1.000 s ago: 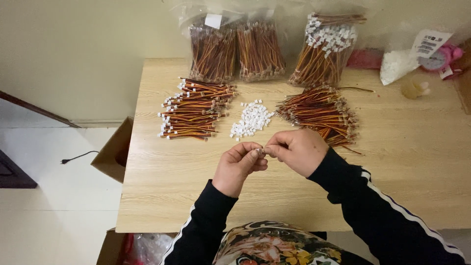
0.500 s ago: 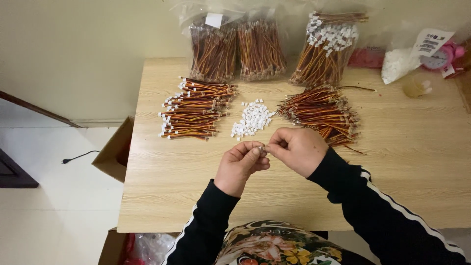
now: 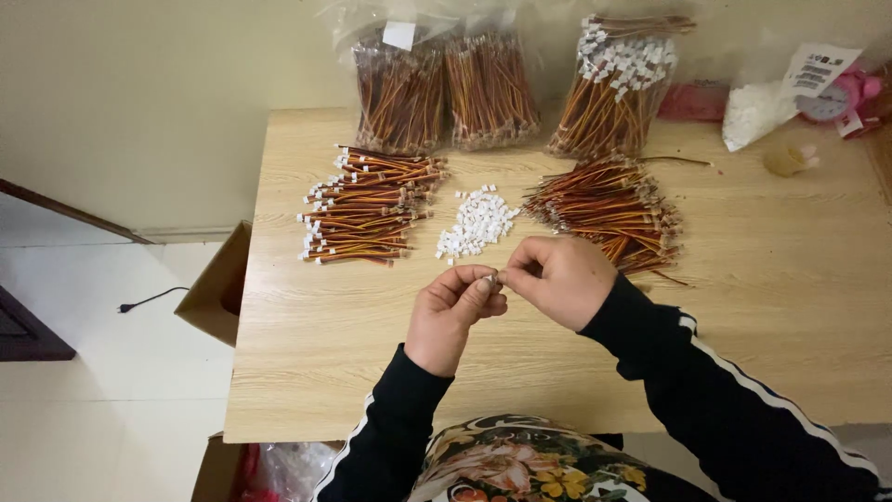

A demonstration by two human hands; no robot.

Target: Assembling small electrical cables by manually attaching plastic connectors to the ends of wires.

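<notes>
White connector (image 3: 496,276) sits pinched between left hand (image 3: 452,314) and right hand (image 3: 558,280) fingers, connector pile (image 3: 476,221) at twelve o'clock.

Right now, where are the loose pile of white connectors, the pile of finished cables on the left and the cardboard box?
pile of white connectors (image 3: 477,221), head view, middle of the heap.
finished cables (image 3: 364,204), head view, middle of the bundle.
cardboard box (image 3: 216,290), head view, its brown side wall.

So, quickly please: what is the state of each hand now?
Left hand: closed, fingertips pinching a small white connector.
Right hand: closed, fingertips meeting the same connector; what else it holds cannot be told.
</notes>
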